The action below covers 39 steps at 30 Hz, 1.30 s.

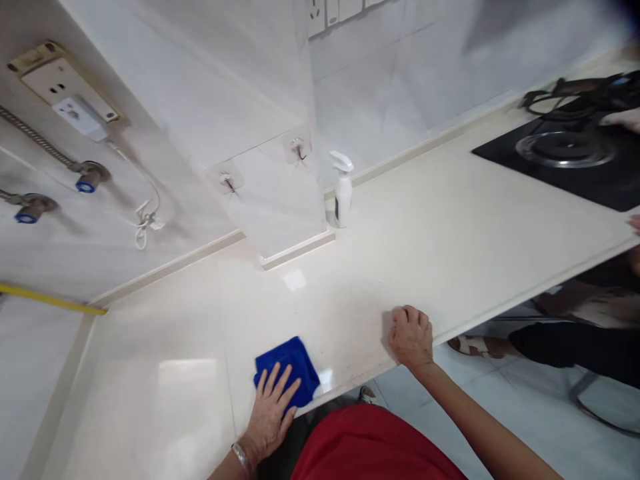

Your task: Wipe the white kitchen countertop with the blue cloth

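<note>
My left hand (269,410) lies flat with spread fingers on a folded blue cloth (302,368), near the front edge of the white countertop (420,260). The cloth rests on the counter under the fingers. To the right, my right hand (412,337) is closed in a loose fist and leans on the counter close to its front edge. Nothing shows in it, though the curled fingertips face down. Beyond both hands, a white spray bottle (343,200) stands upright beside the wall corner.
A black cooktop (545,170) with a dark cable (555,100) lies at the right end, near another person's hand (623,120). That person's leg (550,343) shows below the counter. A wall column with hooks (227,181) juts out. Valves (89,179) and a yellow pipe (50,298) are left.
</note>
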### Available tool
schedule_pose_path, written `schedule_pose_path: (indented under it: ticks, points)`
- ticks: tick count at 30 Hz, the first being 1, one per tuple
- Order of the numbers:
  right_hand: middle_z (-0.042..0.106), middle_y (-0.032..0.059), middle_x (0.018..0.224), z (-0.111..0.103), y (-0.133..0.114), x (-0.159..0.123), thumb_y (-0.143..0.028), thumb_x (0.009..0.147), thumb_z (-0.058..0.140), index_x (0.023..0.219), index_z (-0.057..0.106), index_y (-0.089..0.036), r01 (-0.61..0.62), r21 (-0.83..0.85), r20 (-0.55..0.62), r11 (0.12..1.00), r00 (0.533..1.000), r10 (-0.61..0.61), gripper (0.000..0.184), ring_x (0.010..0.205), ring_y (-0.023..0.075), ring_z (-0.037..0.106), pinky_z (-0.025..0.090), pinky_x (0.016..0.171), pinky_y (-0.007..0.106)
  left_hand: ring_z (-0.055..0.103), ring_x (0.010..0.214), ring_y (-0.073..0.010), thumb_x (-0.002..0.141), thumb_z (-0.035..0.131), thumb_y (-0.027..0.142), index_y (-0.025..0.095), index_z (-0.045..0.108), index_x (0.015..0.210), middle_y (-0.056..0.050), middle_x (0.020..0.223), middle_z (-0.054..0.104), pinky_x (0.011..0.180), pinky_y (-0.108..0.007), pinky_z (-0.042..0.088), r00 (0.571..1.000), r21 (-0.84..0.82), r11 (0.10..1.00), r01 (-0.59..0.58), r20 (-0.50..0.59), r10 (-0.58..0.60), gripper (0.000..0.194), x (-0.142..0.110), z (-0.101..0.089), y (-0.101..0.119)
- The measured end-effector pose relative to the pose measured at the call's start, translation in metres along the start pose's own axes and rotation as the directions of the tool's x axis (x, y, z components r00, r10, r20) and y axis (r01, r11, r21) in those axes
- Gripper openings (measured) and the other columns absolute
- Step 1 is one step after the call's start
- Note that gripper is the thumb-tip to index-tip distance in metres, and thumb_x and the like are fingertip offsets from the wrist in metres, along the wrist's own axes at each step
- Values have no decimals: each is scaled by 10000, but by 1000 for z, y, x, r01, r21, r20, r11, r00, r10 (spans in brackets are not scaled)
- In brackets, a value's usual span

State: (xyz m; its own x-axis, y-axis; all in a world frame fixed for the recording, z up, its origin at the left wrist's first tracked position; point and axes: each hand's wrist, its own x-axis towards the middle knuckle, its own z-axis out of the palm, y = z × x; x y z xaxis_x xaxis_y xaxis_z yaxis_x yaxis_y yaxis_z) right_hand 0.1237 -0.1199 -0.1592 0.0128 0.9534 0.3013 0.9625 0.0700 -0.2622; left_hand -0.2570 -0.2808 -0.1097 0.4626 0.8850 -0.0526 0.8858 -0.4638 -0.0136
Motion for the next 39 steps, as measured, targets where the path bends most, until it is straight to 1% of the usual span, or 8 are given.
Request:
schedule_pose_path:
  ticks: [5,11,19,21,24,27,33,39]
  points:
    - [515,156,1131,1,0,4,-111,759,517,932,572,-180,-42,84,-14,996,999,44,194,1010,309,411,389,833,456,209,1535,-280,927,534,298,405,294,1523,9,1639,297,1209,-589,292,905,-210,885,-415,3,425,652,106,-8,18]
    - [525,109,1128,9,10,6,-54,781,473,942,572,-204,-65,142,-49,988,996,73,241,1026,265,435,433,913,423,226,1530,-262,925,546,365,422,370,1491,13,1617,354,1241,-570,216,803,-339,738,-583,-105,586,595,218,6,60]
    - [554,96,1111,16,18,3,-30,794,432,980,604,-204,-53,200,-119,978,990,78,307,1020,251,456,452,906,409,268,1511,-231,929,545,415,412,437,1456,19,1570,433,1256,-533,199,731,-341,655,-675,-183,658,539,265,9,58]
    - [550,92,1095,16,18,2,-29,772,447,947,590,-207,-43,215,-131,976,989,72,288,1012,254,453,448,902,415,278,1508,-218,938,528,435,423,447,1446,33,1582,416,1254,-525,218,789,-336,719,-609,-164,592,514,275,9,45]
    - [540,85,1064,16,16,1,-25,747,460,885,550,-213,-25,229,-148,973,987,60,249,988,251,451,445,875,409,269,1513,-237,962,480,401,397,462,1443,13,1598,390,1248,-558,219,934,-316,879,-356,-135,330,481,293,7,12]
    - [532,76,1043,15,14,1,-23,746,461,871,525,-216,-8,225,-171,974,984,48,239,974,245,455,442,849,397,268,1513,-269,981,428,369,341,453,1462,-30,1603,382,1237,-591,223,980,-295,940,-171,-152,130,483,300,5,-31]
    - [531,69,1031,17,13,2,-23,759,458,873,506,-220,6,204,-204,979,978,37,233,976,242,459,437,828,386,298,1496,-317,984,387,389,262,483,1451,-87,1586,404,1218,-630,233,957,-272,949,159,-193,-216,493,264,5,-104]
    - [518,66,1010,18,15,0,-31,787,453,875,489,-222,37,201,-218,979,976,8,213,957,241,454,431,821,387,320,1484,-310,989,371,402,248,503,1437,-88,1572,428,1218,-612,246,852,-256,878,404,-243,-463,491,201,9,-119]
